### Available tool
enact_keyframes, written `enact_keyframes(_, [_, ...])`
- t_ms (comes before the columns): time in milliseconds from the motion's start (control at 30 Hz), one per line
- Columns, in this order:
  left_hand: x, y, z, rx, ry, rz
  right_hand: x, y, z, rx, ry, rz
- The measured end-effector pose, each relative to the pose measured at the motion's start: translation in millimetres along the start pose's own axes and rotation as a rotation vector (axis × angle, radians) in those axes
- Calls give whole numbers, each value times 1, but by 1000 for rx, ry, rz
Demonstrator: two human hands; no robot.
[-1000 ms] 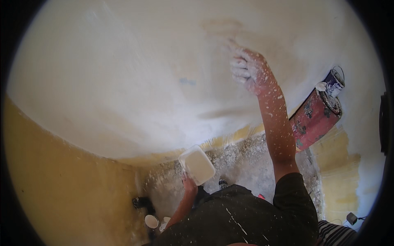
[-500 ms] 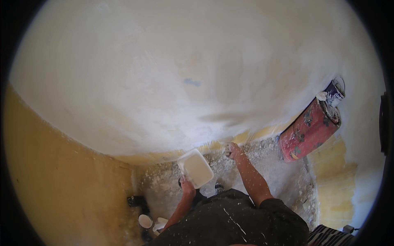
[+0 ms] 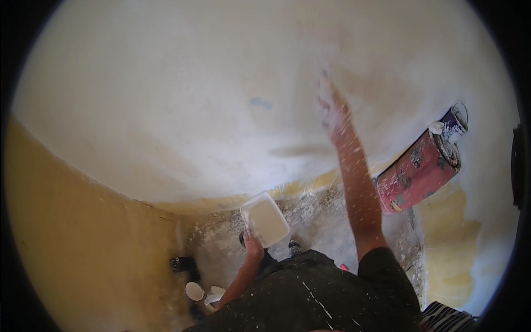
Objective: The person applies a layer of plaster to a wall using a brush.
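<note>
My left hand (image 3: 254,245) grips the near-left edge of a white rectangular plastic tub (image 3: 270,226), held tilted in front of my body. Pale material coats the inside of the tub. My right arm is stretched up to the pale wall (image 3: 210,105), and my right hand (image 3: 333,113) is closed near its surface. Motion blurs the fingers, so whatever they hold cannot be made out. White specks of paint or plaster cover both that hand and its forearm. A small bluish mark (image 3: 260,102) shows on the wall left of it.
At the right stands a red drum (image 3: 415,171) with a dark, smeared pail (image 3: 454,124) on top. A white cup (image 3: 194,291) and a crumpled white item (image 3: 214,296) lie lower left. Yellow wall (image 3: 83,238) borders the left side; the floor (image 3: 321,232) is spattered white.
My right hand has swept from low by the wall's foot up to the middle of the wall. The tub in my left hand has shifted only slightly.
</note>
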State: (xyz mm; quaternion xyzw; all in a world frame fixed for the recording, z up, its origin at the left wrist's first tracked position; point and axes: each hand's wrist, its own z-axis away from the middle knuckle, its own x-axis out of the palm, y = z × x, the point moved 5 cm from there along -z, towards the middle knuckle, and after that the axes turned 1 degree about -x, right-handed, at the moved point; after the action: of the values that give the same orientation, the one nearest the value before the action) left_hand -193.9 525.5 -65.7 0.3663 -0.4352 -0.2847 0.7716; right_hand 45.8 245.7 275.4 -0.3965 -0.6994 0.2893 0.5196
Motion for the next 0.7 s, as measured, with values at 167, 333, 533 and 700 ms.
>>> enact_keyframes(167, [-8,-3,-1,-40,78,54,-92,227,100,523,146,75])
enact_keyframes(333, [2,9,-1,48,-50,64,-141,339,164,1014,82,-369])
enact_keyframes(533, [6,14,1,68,-38,39,-5,98,37,464,-57,-393])
enact_keyframes(700, [1,10,1,25,-16,48,104,-64,27,172,-233,-13])
